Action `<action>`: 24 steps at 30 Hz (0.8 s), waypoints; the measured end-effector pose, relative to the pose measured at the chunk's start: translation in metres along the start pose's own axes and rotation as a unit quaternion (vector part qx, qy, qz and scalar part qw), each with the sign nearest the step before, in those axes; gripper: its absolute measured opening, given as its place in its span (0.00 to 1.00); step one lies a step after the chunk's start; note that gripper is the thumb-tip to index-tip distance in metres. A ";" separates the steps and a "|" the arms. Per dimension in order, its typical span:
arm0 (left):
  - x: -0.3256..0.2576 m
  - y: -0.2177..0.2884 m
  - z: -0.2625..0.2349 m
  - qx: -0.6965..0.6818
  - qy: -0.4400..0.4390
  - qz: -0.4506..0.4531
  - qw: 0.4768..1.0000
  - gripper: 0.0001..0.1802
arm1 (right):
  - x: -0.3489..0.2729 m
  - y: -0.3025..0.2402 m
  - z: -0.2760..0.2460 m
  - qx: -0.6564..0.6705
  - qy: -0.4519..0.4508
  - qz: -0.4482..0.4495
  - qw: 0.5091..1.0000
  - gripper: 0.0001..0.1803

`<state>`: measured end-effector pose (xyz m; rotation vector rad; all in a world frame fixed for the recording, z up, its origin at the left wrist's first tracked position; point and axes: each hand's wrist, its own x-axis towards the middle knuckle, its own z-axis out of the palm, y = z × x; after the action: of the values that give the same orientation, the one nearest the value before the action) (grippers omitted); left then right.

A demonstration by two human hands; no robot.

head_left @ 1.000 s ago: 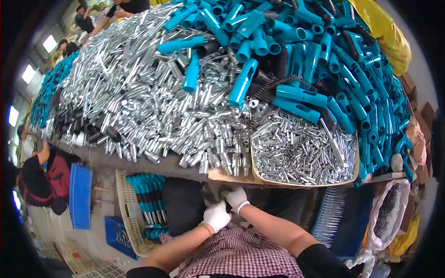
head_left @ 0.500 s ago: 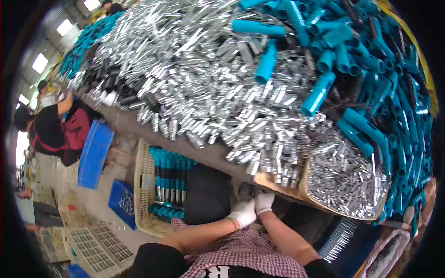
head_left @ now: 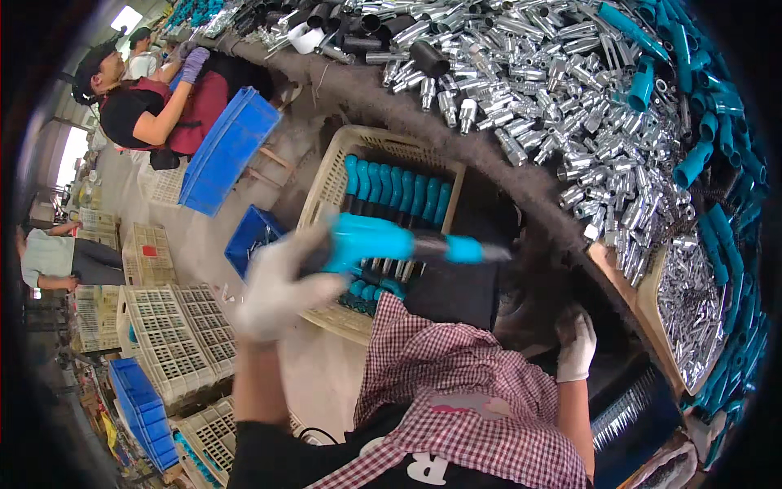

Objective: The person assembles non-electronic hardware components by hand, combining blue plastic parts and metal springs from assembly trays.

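My left hand (head_left: 281, 285), in a white glove and smeared by motion, is wrapped round a teal-and-black hand tool (head_left: 383, 240). The tool lies roughly level, its thin greyish tip pointing right, above the cream crate (head_left: 326, 175). Inside that crate, similar tools (head_left: 399, 187) with curved teal ends lie side by side, with more teal ends at its near side. My right hand (head_left: 577, 346), also white-gloved, is beside a dark area under the bench edge. Its fingers are stretched out, with nothing visible in them.
Shiny metal fittings (head_left: 529, 90) are heaped on the bench, with teal tubes (head_left: 700, 155) at right and a tray of small metal parts (head_left: 691, 314). Blue bins (head_left: 232, 155) and stacked cream crates (head_left: 171, 334) stand left. A co-worker (head_left: 155, 106) is at the far left.
Before, both hands were together at the bench edge. The left has swung left over the crate with the tool; the right has come apart from it. The view has turned left.
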<state>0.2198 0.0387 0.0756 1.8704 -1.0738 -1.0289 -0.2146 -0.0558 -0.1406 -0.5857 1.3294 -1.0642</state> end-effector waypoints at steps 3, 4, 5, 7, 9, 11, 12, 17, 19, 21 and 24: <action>-0.036 0.022 -0.043 0.048 0.109 -0.053 0.992 0.32 | -0.007 0.027 0.000 -0.037 -0.032 0.021 0.999 0.19; -0.036 0.013 -0.043 0.066 0.103 -0.031 0.992 0.32 | -0.011 0.032 0.007 -0.051 -0.043 0.039 0.997 0.18; -0.032 0.002 -0.040 0.083 0.095 0.004 0.992 0.32 | -0.019 0.028 0.019 -0.060 -0.049 0.046 0.996 0.18; -0.005 -0.044 -0.020 0.242 0.057 0.149 0.957 0.31 | -0.038 0.012 0.049 -0.067 -0.058 0.071 0.994 0.18; 0.022 -0.099 0.034 0.353 0.073 0.039 0.932 0.32 | -0.037 0.015 0.058 -0.137 -0.088 0.031 0.986 0.17; 0.059 -0.158 0.090 0.421 0.007 -0.099 0.901 0.30 | -0.044 0.009 0.066 -0.134 -0.090 0.004 0.987 0.16; 0.068 -0.213 0.114 0.448 0.006 -0.024 0.894 0.31 | -0.045 0.008 0.067 -0.141 -0.091 -0.001 0.986 0.16; 0.111 -0.277 0.211 0.317 -0.184 -0.303 0.880 0.29 | -0.054 0.010 0.032 -0.137 -0.045 0.000 0.990 0.16; 0.096 -0.386 0.139 0.323 -0.217 -0.114 0.914 0.24 | -0.065 0.011 0.051 -0.133 -0.126 -0.013 0.983 0.16; 0.128 -0.322 0.126 0.252 -0.379 -0.089 0.886 0.22 | -0.065 0.002 0.040 -0.162 -0.148 -0.027 0.975 0.16; 0.135 -0.140 0.083 0.376 -0.273 0.113 0.878 0.22 | -0.076 -0.056 0.047 -0.212 -0.160 -0.077 0.961 0.15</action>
<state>0.2345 -0.0466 -0.1176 1.9773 -2.2285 -1.1194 -0.1776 -0.0252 -0.0463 -1.1486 1.2415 -0.7634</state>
